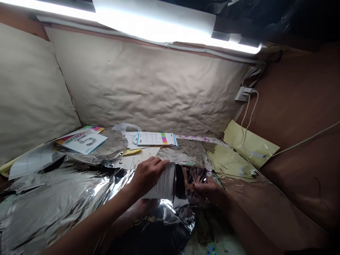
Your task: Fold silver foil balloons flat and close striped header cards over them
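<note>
Crumpled silver foil (pixel 55 198) spreads across the front of the surface, and a mirror-like fold of it lies between my hands. My left hand (pixel 147 173) sits with its fingers along the top edge of a printed white paper sheet (pixel 163 182), which lies on the foil. My right hand (pixel 205 187) pinches a raised edge of the foil (pixel 195 177) between thumb and fingers. Behind my hands lies a flatter foil piece (pixel 182 152). The lower part of the paper is hidden by foil folds.
Further back lie a packet printed with a large 5 (pixel 82 142), a printed leaflet (pixel 156 139), and a yellow sheet (pixel 251 145). A beige paper-covered wall (pixel 143 85) rises behind them. A white cable runs from a wall socket (pixel 243 94), and a bright tube light (pixel 159 24) hangs overhead.
</note>
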Demonstrator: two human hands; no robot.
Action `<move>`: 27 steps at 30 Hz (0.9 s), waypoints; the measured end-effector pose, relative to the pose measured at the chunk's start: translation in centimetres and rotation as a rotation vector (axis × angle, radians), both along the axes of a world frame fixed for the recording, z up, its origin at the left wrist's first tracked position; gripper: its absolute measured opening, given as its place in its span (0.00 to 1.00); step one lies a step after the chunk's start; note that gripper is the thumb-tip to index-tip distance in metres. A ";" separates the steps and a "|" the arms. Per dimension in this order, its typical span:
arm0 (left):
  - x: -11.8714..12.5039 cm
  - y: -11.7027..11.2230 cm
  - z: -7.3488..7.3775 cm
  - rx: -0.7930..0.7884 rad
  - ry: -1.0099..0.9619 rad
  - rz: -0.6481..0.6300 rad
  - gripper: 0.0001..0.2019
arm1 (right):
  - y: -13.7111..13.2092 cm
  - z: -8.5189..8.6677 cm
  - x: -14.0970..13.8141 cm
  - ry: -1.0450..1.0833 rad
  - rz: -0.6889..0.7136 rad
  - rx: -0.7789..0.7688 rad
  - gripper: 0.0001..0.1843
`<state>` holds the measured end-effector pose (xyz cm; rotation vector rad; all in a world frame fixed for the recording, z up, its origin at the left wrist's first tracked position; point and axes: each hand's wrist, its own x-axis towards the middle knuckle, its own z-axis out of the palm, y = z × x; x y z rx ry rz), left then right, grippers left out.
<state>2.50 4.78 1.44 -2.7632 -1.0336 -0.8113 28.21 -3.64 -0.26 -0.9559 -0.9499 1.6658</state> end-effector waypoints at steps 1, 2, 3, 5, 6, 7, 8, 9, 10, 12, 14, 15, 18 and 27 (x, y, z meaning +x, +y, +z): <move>0.0 -0.2 0.1 0.038 0.028 -0.004 0.16 | -0.2 0.2 -0.4 -0.012 0.040 0.030 0.25; 0.0 -0.4 0.2 0.069 0.048 -0.008 0.20 | -0.3 0.5 -0.7 -0.025 0.073 0.063 0.26; 0.0 -0.5 0.2 0.091 0.066 -0.013 0.27 | -0.5 0.9 -0.9 -0.028 0.091 0.084 0.26; 0.1 -0.8 -0.1 0.097 0.110 -0.036 0.46 | -0.7 1.4 -1.1 -0.006 0.094 0.091 0.27; 0.2 -0.9 -0.3 0.086 0.138 -0.052 0.54 | -0.7 1.5 -1.1 0.012 0.097 0.084 0.28; 0.3 -1.0 -0.6 0.072 0.166 -0.069 0.59 | -0.8 1.5 -1.0 0.032 0.094 0.079 0.27; 0.5 -1.2 -0.9 0.059 0.191 -0.081 0.62 | -0.8 1.3 -0.9 0.049 0.086 0.078 0.26; 0.7 -1.3 -1.1 0.047 0.209 -0.087 0.64 | -0.7 1.1 -0.8 0.063 0.076 0.080 0.23; 0.9 -1.5 -1.3 0.041 0.219 -0.090 0.64 | -0.7 0.7 -0.7 0.077 0.065 0.081 0.19; 1.2 -1.8 -1.4 0.036 0.221 -0.095 0.60 | -0.7 -0.1 -0.5 0.104 0.052 0.076 0.15; 1.4 -2.2 -1.3 0.038 0.218 -0.118 0.56 | -0.7 -0.9 -0.4 0.125 0.064 0.047 0.17; 1.5 -2.4 -1.2 0.038 0.217 -0.130 0.54 | -0.7 -1.2 -0.4 0.134 0.077 0.028 0.18; 1.6 -2.7 -0.9 0.044 0.219 -0.162 0.49 | -0.7 -1.4 -0.7 0.141 0.093 0.001 0.16; 0.8 -0.8 -0.8 0.121 0.114 0.070 0.55 | 1.0 0.7 1.2 -0.054 -0.354 0.188 0.17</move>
